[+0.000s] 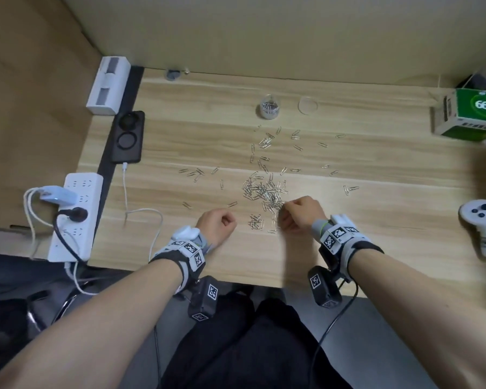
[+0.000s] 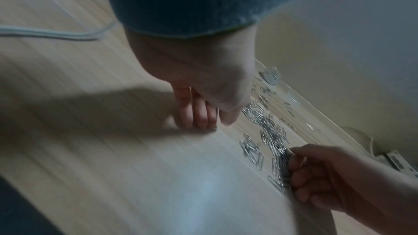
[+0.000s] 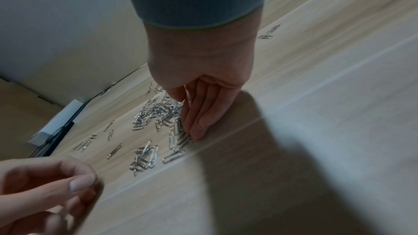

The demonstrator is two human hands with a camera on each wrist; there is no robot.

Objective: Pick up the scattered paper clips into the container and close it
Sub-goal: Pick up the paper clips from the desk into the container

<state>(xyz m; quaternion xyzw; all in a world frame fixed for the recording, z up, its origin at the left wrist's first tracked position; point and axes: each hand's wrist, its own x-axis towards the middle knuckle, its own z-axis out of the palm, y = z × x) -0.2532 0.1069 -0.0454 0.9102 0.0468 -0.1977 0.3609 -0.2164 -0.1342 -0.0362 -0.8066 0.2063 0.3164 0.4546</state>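
Silver paper clips [image 1: 264,189] lie scattered over the middle of the wooden desk [image 1: 376,220], thickest just ahead of my hands. A small clear container [image 1: 270,108] with some clips in it stands open at the back, its round clear lid [image 1: 308,105] flat beside it on the right. My right hand [image 1: 282,217] is down on the near edge of the pile, thumb and fingers pinching a bunch of clips [image 3: 181,131]. My left hand [image 1: 227,220] is curled in a loose fist left of the pile, and thin silver wire shows between its fingers [image 2: 192,106].
A black phone [image 1: 128,136] with a white cable, a white power strip [image 1: 76,214] and a white box [image 1: 108,84] line the left edge. A green carton [image 1: 472,116] stands at the back right, and a white controller [image 1: 483,226] lies at the right.
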